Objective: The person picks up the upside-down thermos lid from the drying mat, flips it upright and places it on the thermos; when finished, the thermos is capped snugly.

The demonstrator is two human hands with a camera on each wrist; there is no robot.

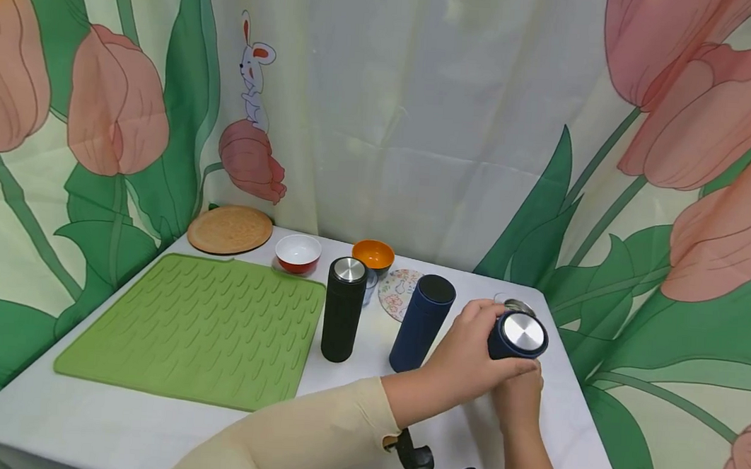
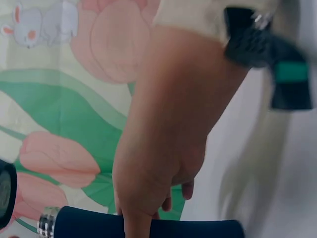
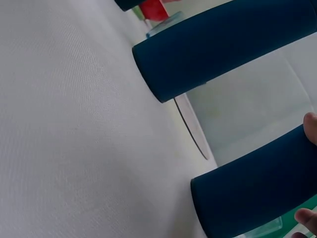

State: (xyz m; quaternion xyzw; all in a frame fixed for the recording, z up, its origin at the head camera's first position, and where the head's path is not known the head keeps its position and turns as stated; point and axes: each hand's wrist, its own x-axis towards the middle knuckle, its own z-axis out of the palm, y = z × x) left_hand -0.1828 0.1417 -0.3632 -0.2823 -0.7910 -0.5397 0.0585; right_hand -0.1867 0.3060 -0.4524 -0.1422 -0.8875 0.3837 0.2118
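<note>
At the right of the table, my left hand (image 1: 468, 353) grips a navy lid with a silver top (image 1: 523, 331), fingers and thumb round its side. Just below it, partly hidden, is my right hand (image 1: 520, 401). In the left wrist view that hand (image 2: 153, 173) grips the body of a navy thermos bottle (image 2: 198, 229). A bare silvery neck (image 2: 47, 222) shows at the bottle's end, and a dark round rim, seemingly the lid (image 2: 6, 193), stands apart from it. Fingertips (image 3: 310, 128) lie on the bottle (image 3: 252, 183) in the right wrist view.
Left of the hands stand another navy bottle (image 1: 422, 322) and a black bottle with a silver top (image 1: 344, 311). A green mat (image 1: 192, 324) covers the left side. Farther back are a wooden board (image 1: 230, 230), white bowl (image 1: 298, 252), orange bowl (image 1: 373, 254) and patterned disc (image 1: 398, 292).
</note>
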